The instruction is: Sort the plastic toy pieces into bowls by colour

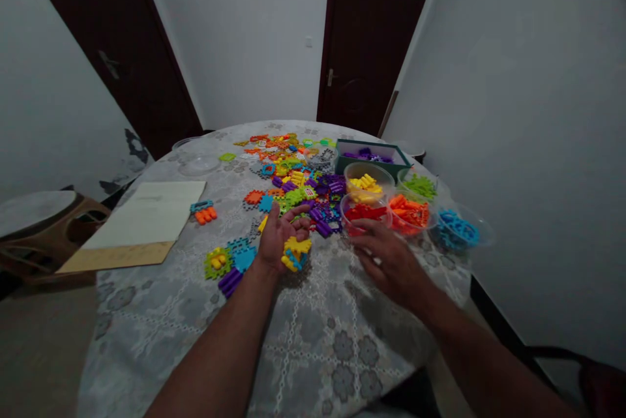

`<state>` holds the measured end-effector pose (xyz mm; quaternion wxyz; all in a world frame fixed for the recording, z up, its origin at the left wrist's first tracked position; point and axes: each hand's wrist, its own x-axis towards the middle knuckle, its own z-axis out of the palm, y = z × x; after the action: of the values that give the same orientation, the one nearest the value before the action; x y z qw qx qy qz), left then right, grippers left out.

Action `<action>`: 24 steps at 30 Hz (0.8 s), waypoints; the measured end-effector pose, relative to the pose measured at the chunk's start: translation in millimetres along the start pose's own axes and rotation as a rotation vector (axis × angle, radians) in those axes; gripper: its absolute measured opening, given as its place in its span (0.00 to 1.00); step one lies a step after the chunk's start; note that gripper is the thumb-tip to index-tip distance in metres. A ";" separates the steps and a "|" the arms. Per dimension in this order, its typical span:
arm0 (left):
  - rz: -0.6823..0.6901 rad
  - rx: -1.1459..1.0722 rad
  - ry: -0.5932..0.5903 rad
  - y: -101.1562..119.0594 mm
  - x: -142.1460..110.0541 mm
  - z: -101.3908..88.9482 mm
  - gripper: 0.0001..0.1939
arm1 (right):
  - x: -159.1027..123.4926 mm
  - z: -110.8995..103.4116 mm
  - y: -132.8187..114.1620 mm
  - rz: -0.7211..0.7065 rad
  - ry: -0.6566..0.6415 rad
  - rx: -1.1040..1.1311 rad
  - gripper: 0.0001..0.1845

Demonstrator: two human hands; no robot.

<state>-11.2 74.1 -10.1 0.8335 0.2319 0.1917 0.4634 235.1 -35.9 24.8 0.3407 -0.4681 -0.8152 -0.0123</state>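
My left hand (pixel 280 235) is turned palm up over the table, thumb raised and fingers loosely curled. It holds a small assembly of yellow and blue interlocking plastic blocks (pixel 296 250) against the palm. My right hand (pixel 384 258) is at the near rim of a clear bowl of red pieces (pixel 362 212), its fingers apart and slightly bent. Nothing shows in that hand, though its fingertips partly overlap the bowl. Left of my left hand lie joined blocks: a green one with yellow pegs (pixel 218 263), blue plates (pixel 243 256) and purple pieces (pixel 229 282).
Mixed blocks (pixel 293 196) are heaped mid-table. Clear bowls hold yellow (pixel 366 184), orange (pixel 409 210), green (pixel 419 186) and blue pieces (pixel 457 229). A dark green box (pixel 374 170) contains purple pieces. A cardboard sheet (pixel 141 222) overhangs the left edge near an orange-blue block (pixel 203 212).
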 end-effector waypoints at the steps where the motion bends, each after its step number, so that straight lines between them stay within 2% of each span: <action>1: 0.000 -0.003 -0.003 0.4 -0.4 0.0 0.36 | 6.4 11.5 -14.4 -0.055 -0.050 0.025 0.15; 4: -0.011 -0.012 -0.001 2.1 -1.6 -0.3 0.36 | 20.7 40.0 -39.7 -0.173 -0.182 0.011 0.20; 8: -0.022 -0.036 0.002 4.3 -1.8 0.0 0.35 | 30.0 61.7 -42.5 -0.216 -0.239 -0.053 0.27; 12: -0.017 -0.049 0.040 4.0 0.0 -0.1 0.34 | 33.0 66.3 -35.8 -0.171 -0.205 -0.008 0.28; 16: -0.018 -0.034 0.011 1.5 0.7 -3.8 0.34 | 34.2 53.2 -26.0 -0.108 -0.063 0.047 0.24; 19: -0.018 -0.051 0.001 0.8 0.4 -7.2 0.35 | 41.4 32.8 1.0 -0.040 0.076 0.004 0.20; 24: 0.001 -0.084 -0.022 2.5 0.9 -9.8 0.37 | 71.1 1.0 85.8 0.067 0.251 -0.248 0.20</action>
<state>-17.7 78.1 -16.8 0.8444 0.2020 0.1630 0.4687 277.4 66.3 38.8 0.3796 -0.5283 -0.7424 -0.1598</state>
